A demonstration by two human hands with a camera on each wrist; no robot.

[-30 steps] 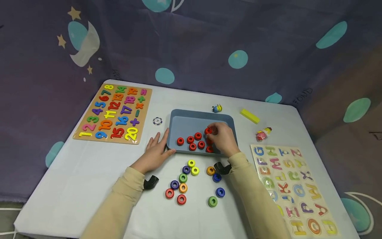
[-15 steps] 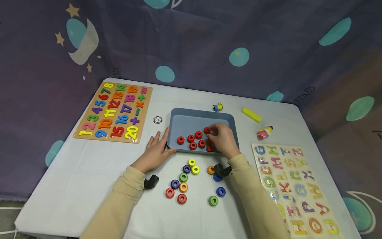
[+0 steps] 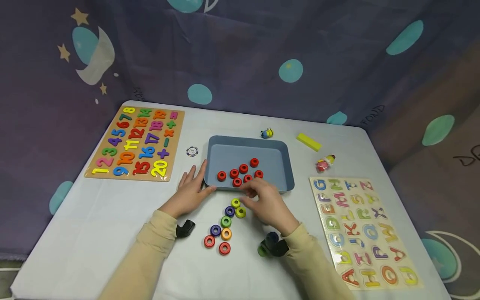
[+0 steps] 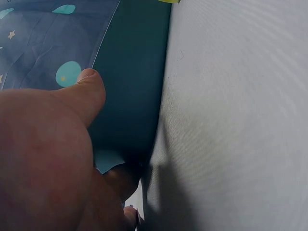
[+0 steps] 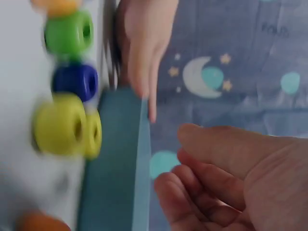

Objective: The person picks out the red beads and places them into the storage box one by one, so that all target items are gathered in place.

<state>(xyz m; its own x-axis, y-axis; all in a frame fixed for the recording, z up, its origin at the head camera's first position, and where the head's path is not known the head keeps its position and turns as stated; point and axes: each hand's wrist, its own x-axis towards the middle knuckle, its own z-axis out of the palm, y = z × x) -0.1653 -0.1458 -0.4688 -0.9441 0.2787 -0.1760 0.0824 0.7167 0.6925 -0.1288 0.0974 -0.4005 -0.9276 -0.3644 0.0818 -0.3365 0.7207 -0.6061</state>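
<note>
My left hand (image 3: 187,196) rests at the left front corner of the blue-grey tray (image 3: 270,156), its fingers along the left side. In the left wrist view its thumb (image 4: 89,91) lies against the tray wall (image 4: 132,82). Several red rings (image 3: 254,163) sit inside the tray, toward the front. Over the tray's front edge hovers my right hand (image 3: 271,210), fingers loosely bent. The right wrist view shows a gap between thumb and fingers, with nothing held. Just left of that hand, yellow rings (image 3: 241,212) stand on the white table.
Purple (image 3: 215,230), green (image 3: 226,221), orange (image 3: 226,233) and red rings (image 3: 224,248) lie before the tray. A number board (image 3: 135,143) is at left, a letter board (image 3: 361,233) at right. Behind are a poker chip (image 3: 192,151), yellow block (image 3: 308,142) and small figures (image 3: 325,163).
My right hand has left the red rings in the tray and come toward me, over the front edge. The left hand stays at the tray corner. The head view has shifted slightly.
</note>
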